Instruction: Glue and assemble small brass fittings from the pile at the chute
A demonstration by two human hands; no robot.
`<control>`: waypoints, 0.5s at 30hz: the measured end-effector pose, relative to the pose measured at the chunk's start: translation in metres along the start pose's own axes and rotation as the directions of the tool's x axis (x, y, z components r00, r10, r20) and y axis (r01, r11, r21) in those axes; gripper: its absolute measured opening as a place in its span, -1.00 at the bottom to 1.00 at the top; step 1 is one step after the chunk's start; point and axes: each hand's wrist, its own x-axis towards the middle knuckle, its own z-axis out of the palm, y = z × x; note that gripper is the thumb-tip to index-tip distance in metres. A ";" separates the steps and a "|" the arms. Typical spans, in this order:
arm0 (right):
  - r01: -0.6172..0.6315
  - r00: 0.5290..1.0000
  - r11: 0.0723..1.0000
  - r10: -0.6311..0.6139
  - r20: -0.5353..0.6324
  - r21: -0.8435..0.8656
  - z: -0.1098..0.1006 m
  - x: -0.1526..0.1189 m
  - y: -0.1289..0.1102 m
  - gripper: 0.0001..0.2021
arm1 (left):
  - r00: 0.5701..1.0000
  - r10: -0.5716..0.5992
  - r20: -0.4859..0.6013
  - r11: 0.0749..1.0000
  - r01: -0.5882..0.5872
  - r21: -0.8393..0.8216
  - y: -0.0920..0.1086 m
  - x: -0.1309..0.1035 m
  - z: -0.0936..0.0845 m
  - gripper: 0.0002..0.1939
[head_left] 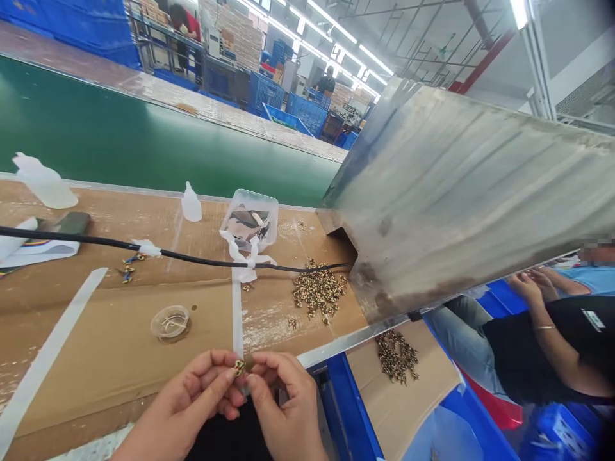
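Observation:
Close to the table's front edge, my left hand (204,394) pinches a small metallic-looking part with dark and reddish marks (239,367) between thumb and index finger. My right hand (287,400) is closed right beside it, thumb against the fingertips. Whatever those right fingertips hold is too small to make out. Beyond my hands a round clear dish (161,328) with thin pale sticks in it sits on the cardboard. To the right lies a pile of small gold-and-dark parts (319,291), similar in colour to the one I hold.
A black cable (206,260) crosses the cardboard-covered table (120,339). A plastic tub (270,221) and a white bottle (191,206) stand behind it. A large metal panel (461,192) rises at right, beside a seated person (542,346). More parts (396,355) lie on cardboard below.

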 end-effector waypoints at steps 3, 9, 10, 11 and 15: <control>0.003 1.000 1.000 -0.003 0.014 0.001 0.004 -0.001 0.002 -0.81 | 1.000 -0.001 -0.001 1.000 0.001 0.028 0.000 0.001 -0.001 -0.38; 0.015 1.000 1.000 -0.016 -0.010 -0.012 0.005 -0.006 0.003 -0.85 | 1.000 0.012 -0.001 0.999 -0.012 0.048 0.001 -0.001 -0.001 -0.38; 0.018 1.000 1.000 -0.018 -0.011 -0.011 0.004 -0.007 0.002 -0.85 | 1.000 0.018 -0.002 0.999 -0.018 0.051 0.002 -0.002 -0.001 -0.38; 0.015 1.000 1.000 -0.015 -0.016 -0.009 0.004 -0.007 0.001 -0.84 | 1.000 0.025 -0.004 0.998 -0.025 0.062 0.003 -0.002 -0.001 -0.39; -0.039 0.999 0.999 0.039 -0.025 0.019 0.004 -0.007 -0.001 -0.85 | 0.994 0.111 -0.017 0.975 -0.106 0.197 0.001 -0.006 -0.002 -0.50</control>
